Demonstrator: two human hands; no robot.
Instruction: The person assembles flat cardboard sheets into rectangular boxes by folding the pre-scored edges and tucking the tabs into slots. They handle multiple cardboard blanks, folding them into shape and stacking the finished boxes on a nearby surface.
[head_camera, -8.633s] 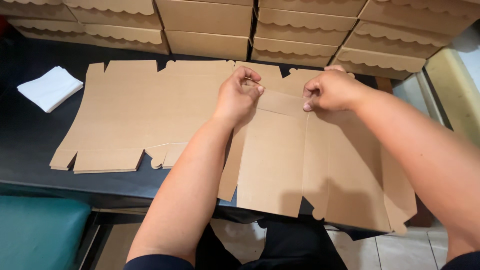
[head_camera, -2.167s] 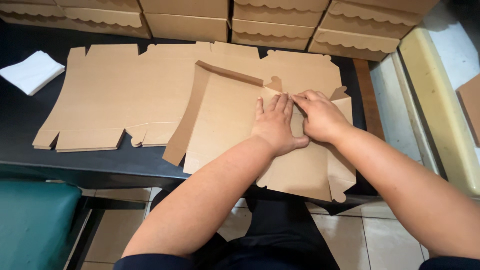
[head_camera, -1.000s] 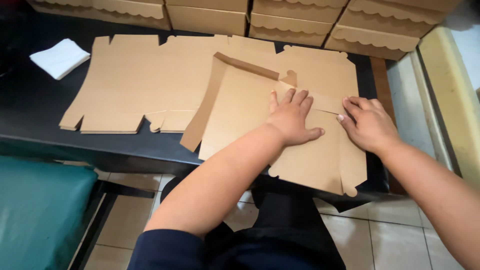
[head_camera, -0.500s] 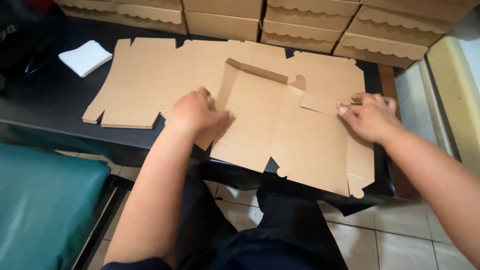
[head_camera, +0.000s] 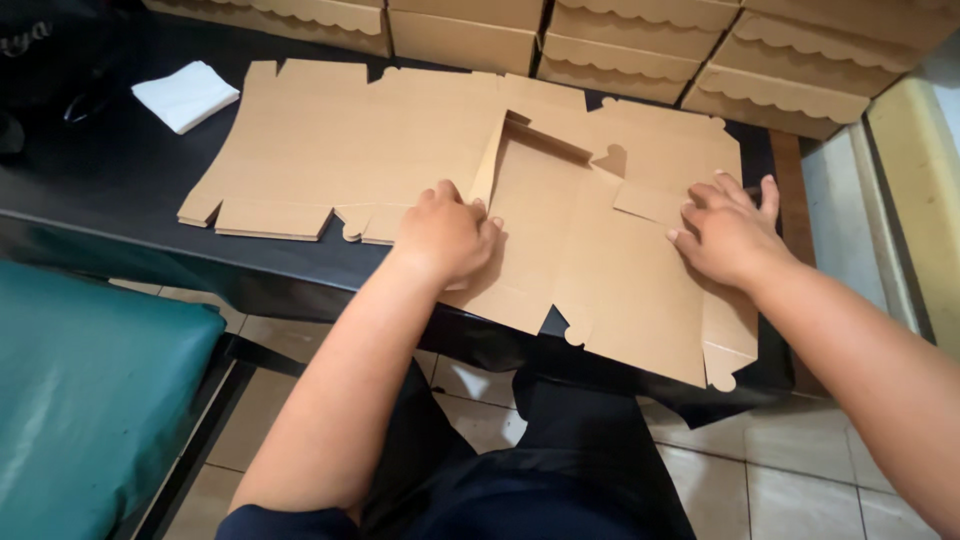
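- The left hand (head_camera: 445, 235) curls its fingers over the left edge of the flat cardboard box blank (head_camera: 590, 270), at the base of the side wall already folded up, and seems to pinch that edge.
- The right hand (head_camera: 730, 235) lies open and flat, fingers spread, pressing on the right part of the same blank just beside a small loose flap (head_camera: 648, 203).
- The blank lies on the black counter (head_camera: 110, 190), its near edge hanging a little past the counter's front, between the two hands and touching both.
- The step in hand looks like folding up the box's walls: the left and far walls of the blank stand partly raised, while the right side is flat.
- As a judgement, the next move calls for creasing the right side along its score line while the left hand keeps the raised wall from falling back.
- To the left of the blank, a stack of unfolded blanks (head_camera: 340, 140) lies flat on the counter, partly tucked under it.
- Further left of the blank lies a white folded cloth (head_camera: 185, 95).
- Beyond the blank, finished boxes with scalloped lids (head_camera: 620, 55) stand in a row along the counter's far side.
- Left of and below the blank, off the counter, is a green cushioned seat (head_camera: 90, 400).
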